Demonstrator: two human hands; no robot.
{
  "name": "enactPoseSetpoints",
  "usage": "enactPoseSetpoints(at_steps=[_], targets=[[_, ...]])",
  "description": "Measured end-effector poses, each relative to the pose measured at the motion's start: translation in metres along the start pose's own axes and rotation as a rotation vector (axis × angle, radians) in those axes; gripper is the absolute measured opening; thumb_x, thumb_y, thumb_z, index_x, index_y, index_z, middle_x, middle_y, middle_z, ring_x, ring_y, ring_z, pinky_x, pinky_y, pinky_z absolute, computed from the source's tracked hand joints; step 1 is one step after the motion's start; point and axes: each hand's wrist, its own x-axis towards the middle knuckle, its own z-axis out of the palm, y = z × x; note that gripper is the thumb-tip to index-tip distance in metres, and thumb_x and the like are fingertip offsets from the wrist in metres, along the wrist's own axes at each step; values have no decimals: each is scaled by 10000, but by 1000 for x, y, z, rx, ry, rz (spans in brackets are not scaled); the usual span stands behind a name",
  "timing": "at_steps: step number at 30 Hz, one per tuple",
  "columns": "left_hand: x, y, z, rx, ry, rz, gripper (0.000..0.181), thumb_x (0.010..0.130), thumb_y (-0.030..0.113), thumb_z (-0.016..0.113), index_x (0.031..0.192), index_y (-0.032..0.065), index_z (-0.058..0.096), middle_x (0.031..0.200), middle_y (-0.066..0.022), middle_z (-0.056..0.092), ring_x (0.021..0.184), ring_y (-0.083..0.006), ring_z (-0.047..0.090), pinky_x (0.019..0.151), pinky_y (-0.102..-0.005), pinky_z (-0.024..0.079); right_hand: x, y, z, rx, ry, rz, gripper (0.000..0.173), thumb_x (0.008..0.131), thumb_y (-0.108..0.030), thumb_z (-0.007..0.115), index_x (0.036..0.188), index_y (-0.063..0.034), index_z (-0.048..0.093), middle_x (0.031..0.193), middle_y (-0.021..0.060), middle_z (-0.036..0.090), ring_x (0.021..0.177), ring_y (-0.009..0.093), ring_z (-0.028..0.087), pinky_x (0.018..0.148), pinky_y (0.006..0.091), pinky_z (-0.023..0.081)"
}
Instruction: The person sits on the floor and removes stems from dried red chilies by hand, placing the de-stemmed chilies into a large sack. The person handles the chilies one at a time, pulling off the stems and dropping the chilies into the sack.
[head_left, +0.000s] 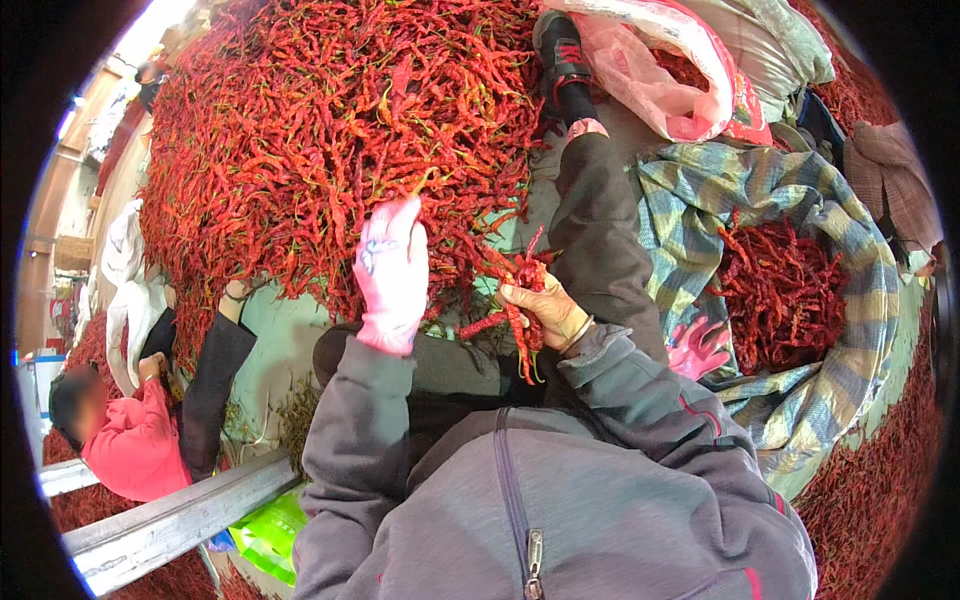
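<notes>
A big heap of red chili peppers (330, 135) spreads before me. My left hand (394, 262), in a pink and white glove, is over the heap's near edge; its fingertips are by a yellowish chili stem, and whether they grip it I cannot tell. My right hand (551, 307), ungloved, holds a bunch of red chilies (525, 322) above my lap, some hanging down and one pointing up. To the right, a plaid cloth sack (862, 225) with a rolled-down rim holds more chilies (784, 296). A pink glove (697, 346) lies against the sack's left side.
A pink and white plastic sack (720, 82) stands beyond my outstretched leg. At the left sits a person in a pink top (139, 450). A metal beam (187, 517) and a green bag (274, 536) lie at lower left. Chilies cover the floor at lower right.
</notes>
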Motion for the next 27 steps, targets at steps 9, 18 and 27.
enactPoseSetpoints(at_steps=[9, 18, 27], targets=[[-52, 28, -7, -492, -368, -224, 149, 815, -16, 557, 958, -2, 595, 846, -93, 591, 725, -180, 568, 670, -265, 458, 3, 6, -5, 37, -16, -114, 217, 856, -264, 623, 926, -66, 568, 743, 0, 575, 591, 79, 512, 512, 219, 405], [-45, 12, -10, -915, -698, -657, 184, 897, 156, 559, 826, -12, 581, 702, -15, 581, 652, -74, 525, 616, -219, 433, 2, -1, -2, 270, -191, -79, 250, 873, -272, 577, 965, -41, 550, 859, 57, 577, 763, 141, 553, 683, 269, 446], [-47, 37, -5, -806, -856, -621, 250, 863, 197, 620, 707, 20, 536, 612, 23, 477, 573, -43, 401, 512, -220, 347, 3, -3, -3, 85, -167, -73, 198, 847, -203, 579, 887, -11, 602, 781, 42, 609, 696, 124, 575, 638, 260, 452]])
